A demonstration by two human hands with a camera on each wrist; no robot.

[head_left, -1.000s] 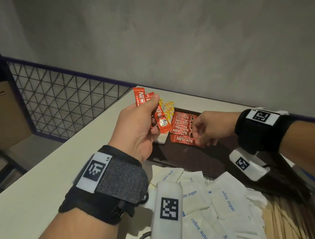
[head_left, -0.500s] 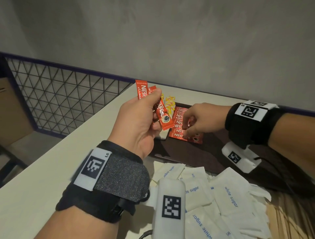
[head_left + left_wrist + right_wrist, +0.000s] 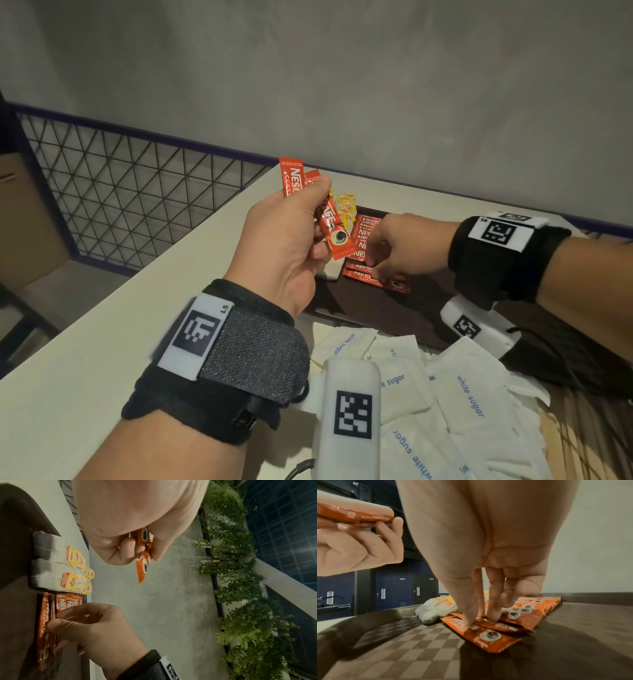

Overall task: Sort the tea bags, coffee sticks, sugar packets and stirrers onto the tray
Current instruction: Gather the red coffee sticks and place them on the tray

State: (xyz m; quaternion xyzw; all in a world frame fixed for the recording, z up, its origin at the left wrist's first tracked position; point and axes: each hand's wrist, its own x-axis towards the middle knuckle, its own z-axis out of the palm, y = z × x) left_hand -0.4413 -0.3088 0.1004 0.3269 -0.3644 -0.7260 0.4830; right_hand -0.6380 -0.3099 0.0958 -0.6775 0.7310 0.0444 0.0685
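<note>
My left hand (image 3: 320, 219) is raised over the tray's left corner and grips a small bunch of red coffee sticks (image 3: 334, 233), also seen in the left wrist view (image 3: 143, 568). A row of red coffee sticks (image 3: 366, 233) lies on the dark brown tray (image 3: 359, 308). My right hand (image 3: 375, 267) reaches down onto the row's near end, thumb and fingertips (image 3: 467, 620) pinching the nearest stick (image 3: 488, 635) against the tray. Tea bags (image 3: 56, 568) with yellow tags lie in the tray's far left corner, beside the sticks.
White sugar packets (image 3: 462, 394) are heaped on the table in front of the tray. Wooden stirrers (image 3: 589, 445) lie at the lower right. A black wire fence (image 3: 120, 192) runs beyond the table's left edge, and a grey wall stands behind.
My right hand has come back along the row and lowered its fingertips onto the nearest stick. My left hand keeps its bunch of sticks, almost in the same place.
</note>
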